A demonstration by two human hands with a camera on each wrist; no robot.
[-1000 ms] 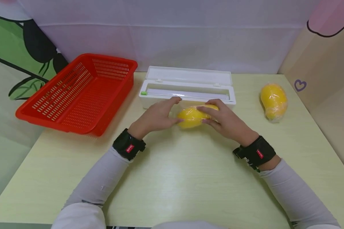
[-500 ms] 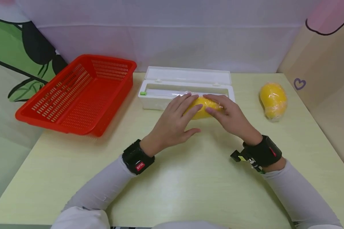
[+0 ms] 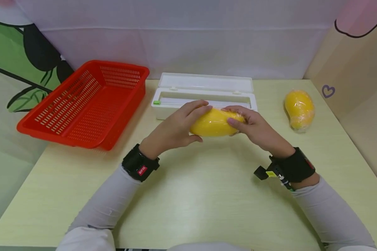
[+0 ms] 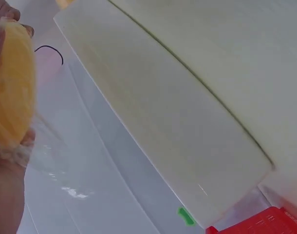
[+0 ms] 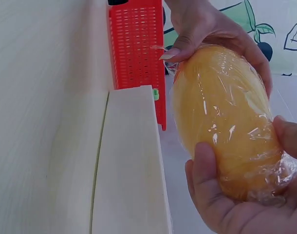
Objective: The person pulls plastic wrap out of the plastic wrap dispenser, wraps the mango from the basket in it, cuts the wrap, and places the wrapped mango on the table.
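A yellow mango [image 3: 214,123], wrapped in shiny clear film, is held between both hands in front of a white cling film box [image 3: 164,111]. My left hand [image 3: 171,130] cups its left end, fingers over the top and thumb near the lower side. On the other end, my right hand [image 3: 260,130] grips with the thumb on the near face. In the right wrist view the film lies wrinkled over the mango [image 5: 226,117], bunched near the right hand. Loose film [image 4: 61,180] trails below the mango in the left wrist view.
A second wrapped mango [image 3: 299,108] lies on the table [image 3: 191,195] at the right. The red plastic basket [image 3: 81,141] stands at the left. The box's lid [image 3: 207,82] is raised, with a roll [image 3: 172,101] inside. A cloth-covered wall rises behind.
The left hand moved over the mango, smoothing across its top, then drew back to its left end. The mango has been raised slightly and turned; the right hand stays on it.
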